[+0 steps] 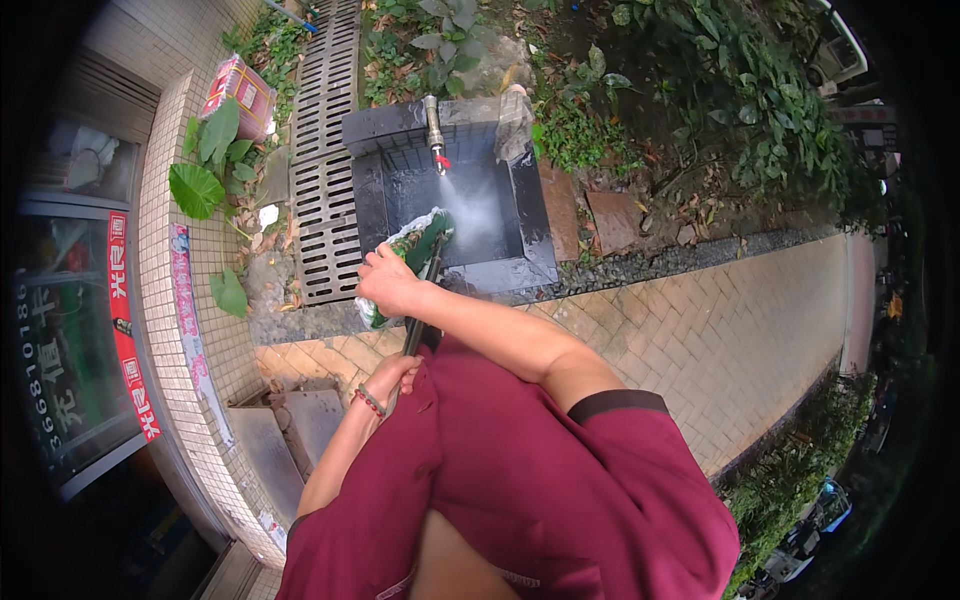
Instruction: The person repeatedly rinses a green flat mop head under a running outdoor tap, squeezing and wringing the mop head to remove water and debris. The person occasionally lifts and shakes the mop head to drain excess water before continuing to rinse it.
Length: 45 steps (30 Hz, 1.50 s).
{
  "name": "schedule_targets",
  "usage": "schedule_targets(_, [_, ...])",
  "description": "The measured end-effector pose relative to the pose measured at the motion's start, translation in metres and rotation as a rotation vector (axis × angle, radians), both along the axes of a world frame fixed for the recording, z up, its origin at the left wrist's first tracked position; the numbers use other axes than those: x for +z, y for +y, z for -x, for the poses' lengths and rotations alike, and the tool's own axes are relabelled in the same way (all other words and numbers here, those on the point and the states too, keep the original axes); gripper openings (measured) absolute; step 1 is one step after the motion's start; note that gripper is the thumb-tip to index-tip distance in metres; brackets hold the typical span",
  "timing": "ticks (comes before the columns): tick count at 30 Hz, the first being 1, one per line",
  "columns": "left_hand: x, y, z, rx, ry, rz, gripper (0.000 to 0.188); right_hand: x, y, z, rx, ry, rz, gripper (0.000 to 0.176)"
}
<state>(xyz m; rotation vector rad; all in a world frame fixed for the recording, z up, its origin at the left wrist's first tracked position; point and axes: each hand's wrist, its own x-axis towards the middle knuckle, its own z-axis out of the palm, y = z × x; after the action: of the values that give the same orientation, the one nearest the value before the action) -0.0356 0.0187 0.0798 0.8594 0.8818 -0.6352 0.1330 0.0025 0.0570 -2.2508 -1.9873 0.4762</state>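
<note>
A flat mop head with a green and white fabric pad (429, 234) is tilted over the near left part of a dark tiled outdoor sink (536, 217). My right hand (390, 281) grips the pad near its lower left end, fingers over its edge. Lower down, my left hand (397, 376), with a bead bracelet on the wrist, is closed around the dark mop handle (415, 336). The handle's lower part is hidden by my maroon shirt. From a metal tap (433, 124) with a red lever, water sprays into the basin beyond the mop head.
A grey cloth (514, 126) hangs over the sink's back right corner. Left of the sink runs a slotted drain grate (328, 150). A tiled wall (169, 300) borders the left, planting (570, 112) the back, and brick paving (697, 322) the right. Metal plates (266, 450) lie near my left arm.
</note>
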Motion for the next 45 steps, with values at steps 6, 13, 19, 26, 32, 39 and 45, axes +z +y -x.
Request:
schedule_targets(6, [-0.024,0.003,-0.026,0.003,0.028,0.1,0.015,-0.033,-0.012,0.015,-0.007,-0.088,-0.042,0.019])
schedule_targets(13, [-0.051,-0.009,-0.039,-0.049,0.051,0.068,0.008,-0.072,-0.041,0.018,0.003,0.096,0.016,0.021])
schedule_targets(19, [-0.054,-0.016,-0.057,0.062,0.115,0.115,0.009,-0.072,-0.034,-0.012,0.01,0.172,-0.054,0.025])
schedule_targets(26, [-0.091,-0.011,-0.075,0.085,0.207,0.138,0.01,-0.063,-0.025,-0.045,0.034,0.208,-0.011,0.026])
schedule_targets(32, [-0.129,-0.001,-0.052,0.041,0.112,0.181,0.014,-0.08,-0.043,0.002,-0.159,0.213,-0.026,0.026])
schedule_targets(39, [-0.1,0.012,0.01,0.035,0.154,0.22,0.015,-0.062,-0.045,0.064,-0.291,0.211,-0.004,0.027])
schedule_targets(45, [-0.059,0.027,0.051,-0.054,0.164,0.156,0.003,-0.029,-0.027,0.098,-0.332,0.264,-0.032,0.031])
